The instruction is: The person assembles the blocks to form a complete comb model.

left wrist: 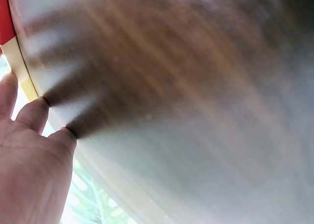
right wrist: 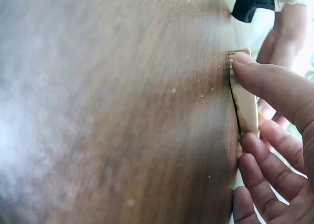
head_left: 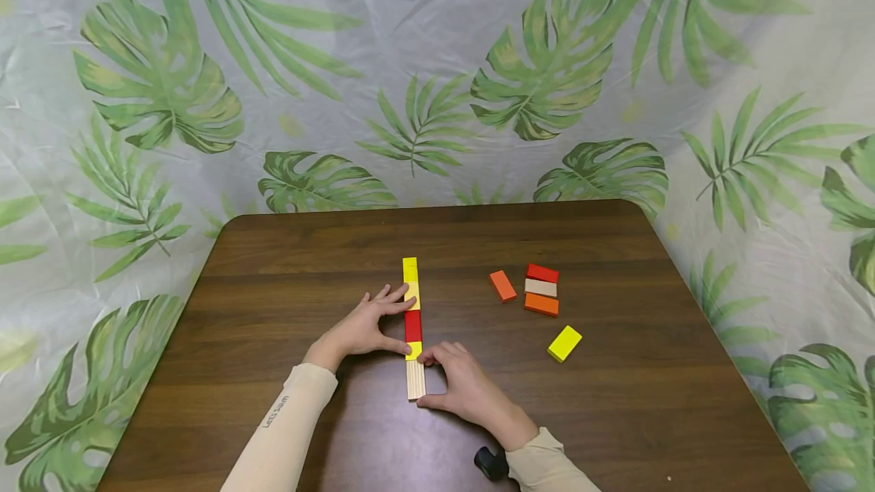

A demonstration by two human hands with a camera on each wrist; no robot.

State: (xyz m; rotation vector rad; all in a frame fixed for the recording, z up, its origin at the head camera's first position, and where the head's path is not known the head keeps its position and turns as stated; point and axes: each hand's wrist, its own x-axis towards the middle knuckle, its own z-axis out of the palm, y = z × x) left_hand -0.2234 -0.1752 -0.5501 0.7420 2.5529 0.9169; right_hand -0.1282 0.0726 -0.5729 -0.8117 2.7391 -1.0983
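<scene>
A straight row of blocks runs away from me along the table: a plain wooden block [head_left: 415, 383] nearest, then a yellow block [head_left: 413, 351], a red block [head_left: 413, 327] and more yellow ones [head_left: 409, 268] at the far end. From the left, my left hand [head_left: 362, 326] spreads its fingers over the row. Its thumb touches the near yellow block, its fingertips a yellow piece beyond the red. My right hand [head_left: 473, 392] holds the plain wooden block by its ends, thumb at the near end and fingers at the far end; the right wrist view shows this grip too.
To the right lie an orange block [head_left: 503, 286], a short stack-like group of a red [head_left: 542, 272], a pale [head_left: 541, 288] and another orange block [head_left: 541, 304], and a yellow block [head_left: 564, 344]. A black object [head_left: 491, 464] sits by the right wrist.
</scene>
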